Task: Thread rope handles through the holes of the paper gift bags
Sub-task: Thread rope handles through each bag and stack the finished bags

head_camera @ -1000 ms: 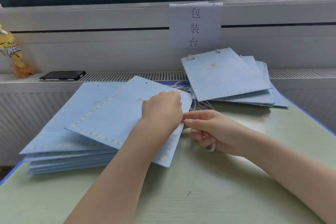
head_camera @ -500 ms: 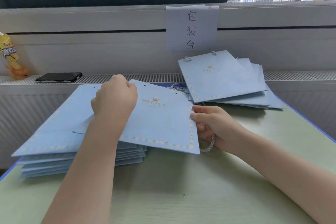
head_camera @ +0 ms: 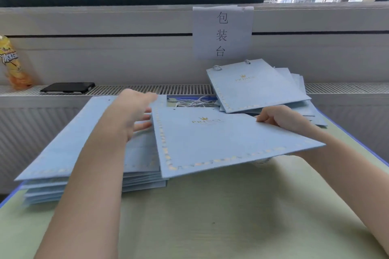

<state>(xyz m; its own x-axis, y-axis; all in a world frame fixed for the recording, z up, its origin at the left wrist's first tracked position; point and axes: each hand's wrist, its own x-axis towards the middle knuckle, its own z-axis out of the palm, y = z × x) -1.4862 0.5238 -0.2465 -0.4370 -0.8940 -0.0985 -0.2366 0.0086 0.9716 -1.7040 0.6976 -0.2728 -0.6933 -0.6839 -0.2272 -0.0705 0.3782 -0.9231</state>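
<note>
While the right hand pinched the flat blue paper gift bag at its right edge above the table, the left hand hung loose-fingered beside it, gripping nothing. Keeping the stiff, matte sheet level would likely expose its punched hole for the twisted rope handles behind.

blurred left hand, grip unclear

The top gift bag has been slid off the stack toward the right, gripped by the right hand; the left hand has been let go, fingers opened.
</note>
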